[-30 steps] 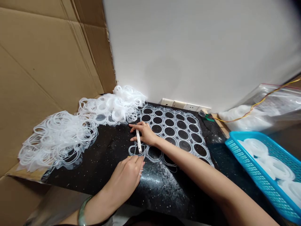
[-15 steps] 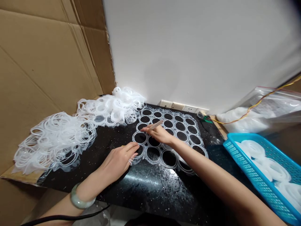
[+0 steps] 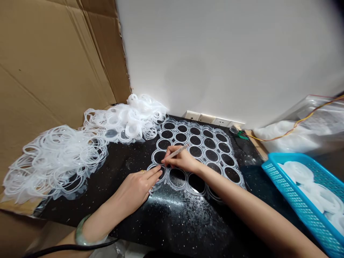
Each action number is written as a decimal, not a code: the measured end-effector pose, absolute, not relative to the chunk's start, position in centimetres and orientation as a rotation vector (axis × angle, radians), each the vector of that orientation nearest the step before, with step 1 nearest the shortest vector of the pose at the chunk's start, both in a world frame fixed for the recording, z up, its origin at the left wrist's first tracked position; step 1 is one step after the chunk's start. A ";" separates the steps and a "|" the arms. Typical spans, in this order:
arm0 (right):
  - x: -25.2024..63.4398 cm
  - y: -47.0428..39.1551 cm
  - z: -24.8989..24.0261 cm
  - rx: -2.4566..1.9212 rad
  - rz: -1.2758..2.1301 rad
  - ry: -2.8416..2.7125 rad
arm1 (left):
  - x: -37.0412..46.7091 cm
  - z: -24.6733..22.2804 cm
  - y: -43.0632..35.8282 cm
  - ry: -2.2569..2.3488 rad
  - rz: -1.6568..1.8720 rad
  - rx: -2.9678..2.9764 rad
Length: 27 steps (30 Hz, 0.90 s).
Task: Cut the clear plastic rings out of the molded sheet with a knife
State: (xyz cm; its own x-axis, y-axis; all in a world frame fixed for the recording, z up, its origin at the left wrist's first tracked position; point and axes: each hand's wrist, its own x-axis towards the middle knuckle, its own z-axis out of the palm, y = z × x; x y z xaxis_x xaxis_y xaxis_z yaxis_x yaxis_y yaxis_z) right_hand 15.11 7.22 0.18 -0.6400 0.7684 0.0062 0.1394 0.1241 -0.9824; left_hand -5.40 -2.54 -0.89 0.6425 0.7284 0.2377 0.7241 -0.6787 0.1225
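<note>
A translucent sheet of joined white rings (image 3: 188,138) lies flat on the black speckled tabletop (image 3: 129,157), which shows dark through the holes. My left hand (image 3: 137,186) rests on the sheet's near-left corner, its fingers stretched out over the edge of a ring. My right hand (image 3: 181,160) pinches a slim, pale, pen-like tool (image 3: 176,151), tilted up to the right. Its lower end is hidden by the fingertips, close to the ring just beyond my left fingertips. Whether that end touches the sheet I cannot tell. White specks lie on the table in front.
Heaps of loose white rings (image 3: 61,157) and more ring pieces (image 3: 134,116) spread along the left and back. At the right stands a blue basket (image 3: 282,190) with white ring-shaped pieces. Behind are wall sockets (image 3: 206,119), yellow-red wires (image 3: 298,123) and a clear bag. Cardboard (image 3: 48,53) walls the left.
My right hand has moved nearer with the tool, closer to my left fingertips. My left hand stays on the sheet's corner, its fingers a little more stretched. The view has shifted slightly.
</note>
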 end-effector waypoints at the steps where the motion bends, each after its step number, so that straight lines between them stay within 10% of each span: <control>1: 15.1 7.2 0.2 -0.876 1.558 -1.877 | -5.4 -0.9 -2.6 1.248 0.426 2.829; 12: 15.0 7.0 0.2 -0.907 1.464 -1.995 | -5.5 -1.0 -2.6 1.250 0.400 2.776; 27: 15.3 7.9 0.1 -0.976 0.045 -2.587 | -5.7 -0.8 -2.5 1.274 0.542 2.521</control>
State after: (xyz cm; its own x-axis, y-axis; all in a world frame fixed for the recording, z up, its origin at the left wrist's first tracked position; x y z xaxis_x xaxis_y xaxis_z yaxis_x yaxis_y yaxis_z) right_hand 15.28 7.93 0.06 -0.6894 0.6435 0.3328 0.6314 0.7589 -0.1595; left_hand -5.73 -2.47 -0.75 0.5446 0.8125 0.2082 0.7138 -0.5793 0.3936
